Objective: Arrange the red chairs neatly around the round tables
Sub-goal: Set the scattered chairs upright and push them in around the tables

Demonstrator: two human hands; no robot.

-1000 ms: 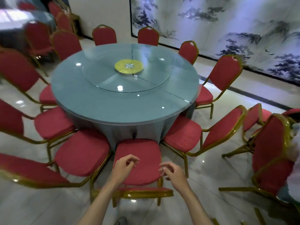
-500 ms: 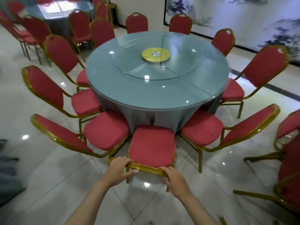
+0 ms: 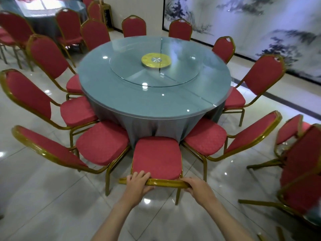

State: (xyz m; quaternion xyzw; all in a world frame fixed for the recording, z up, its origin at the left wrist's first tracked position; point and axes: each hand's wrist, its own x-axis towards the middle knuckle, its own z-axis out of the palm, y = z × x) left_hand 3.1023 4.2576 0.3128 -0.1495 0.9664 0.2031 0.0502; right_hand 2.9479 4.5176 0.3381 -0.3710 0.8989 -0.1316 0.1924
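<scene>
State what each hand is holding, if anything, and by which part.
Both the left hand and right hand grip the nearest red chair by the gold top rail of its backrest.

Floor: glossy pale grey-white tiles (image 3: 43,206) with thin dark joints that run diagonally across the view. Small bright spots of reflected light (image 3: 147,201) show in the glaze.
Far wall: plain cream surface (image 3: 137,7).
Right wall: large ink-wash landscape panel (image 3: 251,23) with dark pines and misty grey-blue hills, edged by a thin dark frame. Below it lies a pale cream border, then a dark strip (image 3: 286,103) set in the floor, parallel to the wall.
Far corner: gold-framed dark stand (image 3: 108,16), detail unclear.
Lighting: cool, even, indoor.
</scene>
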